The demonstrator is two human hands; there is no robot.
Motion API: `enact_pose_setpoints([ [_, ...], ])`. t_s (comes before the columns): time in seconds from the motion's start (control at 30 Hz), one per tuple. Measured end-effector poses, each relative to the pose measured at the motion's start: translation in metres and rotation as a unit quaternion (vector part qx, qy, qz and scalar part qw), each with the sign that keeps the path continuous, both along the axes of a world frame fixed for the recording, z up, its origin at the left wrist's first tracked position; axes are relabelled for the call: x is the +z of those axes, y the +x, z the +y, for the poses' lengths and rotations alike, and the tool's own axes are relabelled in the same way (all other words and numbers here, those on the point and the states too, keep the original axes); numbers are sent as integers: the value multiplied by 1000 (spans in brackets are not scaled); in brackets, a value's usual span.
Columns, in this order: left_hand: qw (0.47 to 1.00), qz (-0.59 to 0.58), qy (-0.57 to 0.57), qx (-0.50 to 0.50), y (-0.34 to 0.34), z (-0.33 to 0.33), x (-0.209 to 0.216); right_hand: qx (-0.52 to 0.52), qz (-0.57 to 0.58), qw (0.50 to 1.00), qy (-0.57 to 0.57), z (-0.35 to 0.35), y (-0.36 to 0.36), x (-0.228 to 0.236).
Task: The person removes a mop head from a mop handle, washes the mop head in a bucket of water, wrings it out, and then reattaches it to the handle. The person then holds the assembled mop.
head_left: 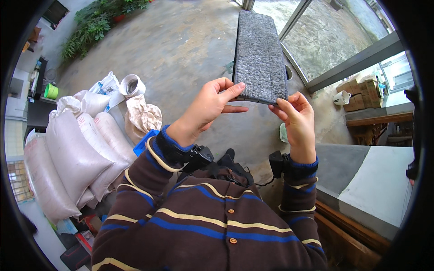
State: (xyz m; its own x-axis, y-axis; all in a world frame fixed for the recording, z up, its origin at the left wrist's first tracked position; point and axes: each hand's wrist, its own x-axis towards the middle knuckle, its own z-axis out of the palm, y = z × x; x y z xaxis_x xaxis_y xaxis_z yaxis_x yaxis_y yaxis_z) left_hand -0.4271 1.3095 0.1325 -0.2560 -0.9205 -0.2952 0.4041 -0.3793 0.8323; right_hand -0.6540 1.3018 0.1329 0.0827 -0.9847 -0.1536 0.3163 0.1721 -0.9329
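Note:
A grey flat mop head (260, 56), long and rectangular with a shaggy fabric face and a thin dark rim, is held out in front of me. My left hand (205, 104) grips its near left corner, the thumb on the fabric face and other fingers beneath. At the near right corner, my right hand (294, 118) pinches the rim between thumb and fingers. The face is turned up toward me and the far end points away. The underside is hidden.
Several full white sacks (74, 149) are piled at the left, with a white bucket (132, 85) beside them. Leafy plants (97, 25) stand at the far left. A metal-framed glass door (334, 40) is at the far right, near cardboard boxes (361, 95). A grey-and-white ledge (361, 180) lies at my right.

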Motion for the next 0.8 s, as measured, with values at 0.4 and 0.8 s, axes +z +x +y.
enact_pose_setpoints([
  [0.4,997,2,-21,73,2,8,3,-12,-54,998,-4,0,8,-14],
  [0.8,991,20,-41,130,0,11,-7,-18,-61,998,-7,3,14,-14],
])
